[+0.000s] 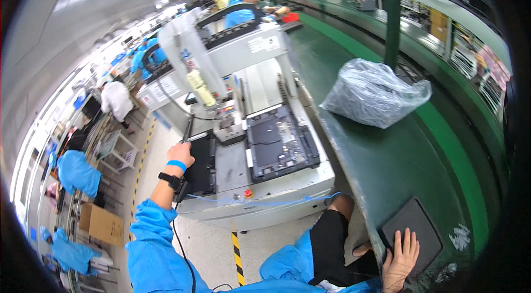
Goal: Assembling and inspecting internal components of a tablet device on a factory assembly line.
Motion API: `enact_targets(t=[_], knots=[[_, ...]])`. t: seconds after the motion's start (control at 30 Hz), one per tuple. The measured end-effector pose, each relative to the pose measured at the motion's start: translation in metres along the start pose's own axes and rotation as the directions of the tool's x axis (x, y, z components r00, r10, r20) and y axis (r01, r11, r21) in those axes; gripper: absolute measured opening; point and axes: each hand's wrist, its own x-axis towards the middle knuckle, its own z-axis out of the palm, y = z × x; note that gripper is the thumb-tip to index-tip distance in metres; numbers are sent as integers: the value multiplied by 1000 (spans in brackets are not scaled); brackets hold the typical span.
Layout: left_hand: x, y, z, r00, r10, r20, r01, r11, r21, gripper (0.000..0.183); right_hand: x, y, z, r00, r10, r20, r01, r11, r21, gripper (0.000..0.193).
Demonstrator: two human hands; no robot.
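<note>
My left hand [181, 153] is at the left side of a white benchtop machine, its fingers curled at the edge of a black flat panel [200, 167] in the left fixture. What those fingers grip is hidden. On that wrist are a blue band [177, 165] and a black strap [170, 180]. In the right fixture lies an open device chassis [279, 141] with a dark plate and circuit parts. My right hand [402, 255] rests flat, fingers stretched, on a dark, thin, rounded-corner slab [416, 232] like a closed laptop, lying on the green bench.
The machine's gantry [243, 44] and head [227, 121] stand over the fixtures. A red button [248, 193] and a blue cord [260, 202] are at its front. A grey plastic bag [376, 93] sits on the green bench [354, 160]. Co-workers in blue [77, 171] work at left.
</note>
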Motion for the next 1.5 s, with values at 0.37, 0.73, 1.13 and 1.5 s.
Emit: enact_targets(t=[0.37,0.73,1.13,1.5], knots=[[-130,-132,-102,978,-207,-17,2,91,-996,75,16,-57,-20,975,9,-222,49,966,254,54],[-129,123,25,564,517,-644,655,-755,-32,24,85,-198,29,940,-340,10,77,239,968,41],[-156,272,-83,687,724,-62,701,-683,-205,70,63,-134,-26,884,-303,356,-453,-368,812,18],[-204,254,-90,850,468,240,522,-693,-497,54,104,-109,61,954,-158,254,-294,-339,894,61]])
